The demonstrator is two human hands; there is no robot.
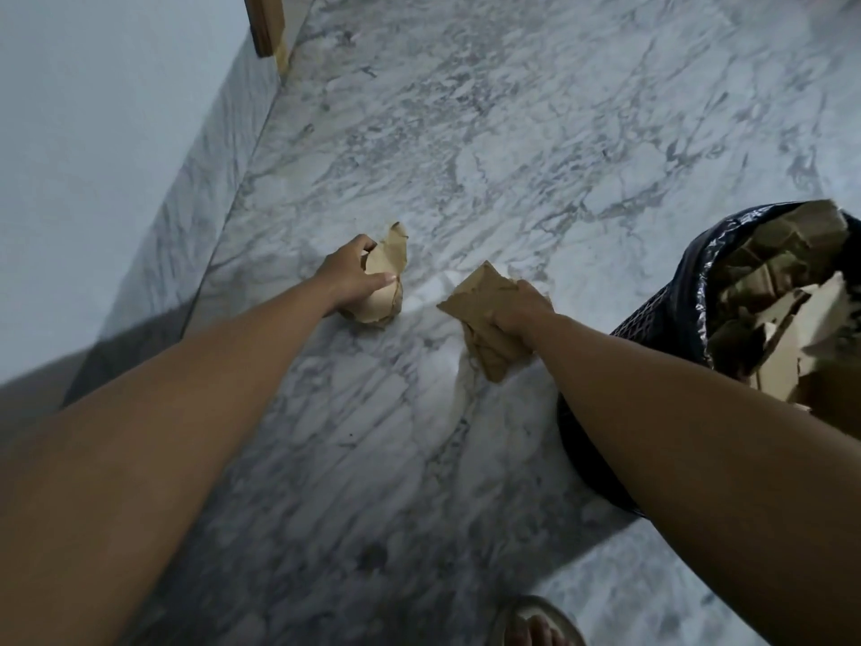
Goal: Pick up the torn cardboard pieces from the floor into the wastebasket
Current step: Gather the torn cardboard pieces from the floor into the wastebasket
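My left hand (348,278) grips a crumpled piece of brown cardboard (387,272) just above the marble floor, thumb across its front. My right hand (521,315) holds another bunch of torn cardboard pieces (475,300), with a strip hanging down below the fist. The dark mesh wastebasket (652,319) with a black liner stands at the right, beside my right forearm. It is filled with several torn cardboard pieces (782,319) that reach its rim.
The grey-veined marble floor (512,132) stretches ahead. A pale wall (93,132) runs along the left, with a wooden door frame (265,25) at the top. My sandalled foot (536,627) shows at the bottom edge.
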